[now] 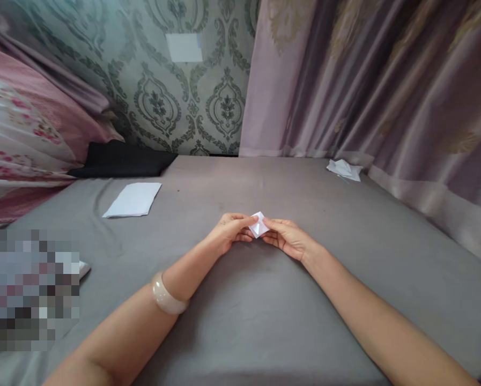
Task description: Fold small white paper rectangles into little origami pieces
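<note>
far out past the left hand (pixel 230 233), a pink floral cloth (pixel 23 123) slopes down to a black cushion (pixel 121 161). nearer that hand, up and to its left, a stack of white paper (pixel 132 200) lies flat on a grey sheet (pixel 240 321). lower left of the hand, a pixelated patch (pixel 31 289) hides whatever lies there. a pale bangle (pixel 167 294) rings that wrist. the left hand is closed in a light pinch, its fingertips (pixel 252 219) pressed on the left edge of a small folded paper (pixel 258 225). the paper sits between the two hands and touches both, a white diamond whose long axis runs roughly away from the body, with a slight tilt. neither hand is clearly nearer; each meets it from its own side. the right hand (pixel 288 238) is closed in the same kind of pinch, its fingertips (pixel 265 221) on the paper's right edge. well beyond the right hand, up and to its right, a crumpled paper (pixel 345 170) lies at the foot of a mauve curtain (pixel 364 80), which hangs down the far right. straight ahead of the hands, past the sheet, rises damask wallpaper (pixel 155 102) with a white note (pixel 184 47) on it.
</note>
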`<state>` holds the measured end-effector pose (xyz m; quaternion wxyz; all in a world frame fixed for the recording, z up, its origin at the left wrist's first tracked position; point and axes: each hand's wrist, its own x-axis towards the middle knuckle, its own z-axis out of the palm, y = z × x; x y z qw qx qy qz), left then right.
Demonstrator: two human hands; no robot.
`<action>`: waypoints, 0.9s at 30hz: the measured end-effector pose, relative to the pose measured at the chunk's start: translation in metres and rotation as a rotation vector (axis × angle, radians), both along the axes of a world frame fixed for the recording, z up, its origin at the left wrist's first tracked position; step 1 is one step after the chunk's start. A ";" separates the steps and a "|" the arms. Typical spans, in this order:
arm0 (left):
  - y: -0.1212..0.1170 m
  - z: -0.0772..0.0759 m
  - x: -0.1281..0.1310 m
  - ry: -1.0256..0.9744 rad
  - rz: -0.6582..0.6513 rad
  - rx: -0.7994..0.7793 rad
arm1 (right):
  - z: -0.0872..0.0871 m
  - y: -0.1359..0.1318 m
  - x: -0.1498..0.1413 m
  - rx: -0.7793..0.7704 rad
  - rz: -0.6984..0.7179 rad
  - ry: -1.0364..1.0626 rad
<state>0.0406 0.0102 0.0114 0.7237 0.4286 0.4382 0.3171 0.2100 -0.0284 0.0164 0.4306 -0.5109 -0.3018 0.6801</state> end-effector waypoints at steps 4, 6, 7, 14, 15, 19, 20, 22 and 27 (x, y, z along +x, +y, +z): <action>-0.001 0.001 0.002 -0.005 0.043 -0.018 | 0.003 0.001 0.001 0.012 0.058 0.005; -0.002 0.001 0.002 -0.002 0.059 -0.002 | 0.003 0.001 0.002 0.039 0.137 -0.018; -0.003 0.002 0.002 -0.003 0.064 0.014 | 0.003 0.001 0.001 0.056 0.178 -0.042; -0.006 0.002 0.002 0.008 0.067 0.074 | 0.000 0.003 -0.004 0.052 0.199 -0.114; -0.006 0.001 0.002 0.006 0.060 0.077 | -0.001 0.003 -0.004 0.048 0.191 -0.108; -0.007 0.000 0.003 -0.001 0.057 0.122 | -0.001 0.002 -0.003 0.046 0.200 -0.089; -0.007 0.000 0.003 0.011 0.069 0.149 | -0.002 0.002 -0.002 0.042 0.204 -0.083; -0.008 -0.001 0.005 0.052 0.098 0.207 | -0.003 0.002 -0.001 0.034 0.200 -0.070; -0.013 -0.001 0.009 0.086 0.158 0.252 | -0.006 0.002 0.001 0.042 0.192 -0.058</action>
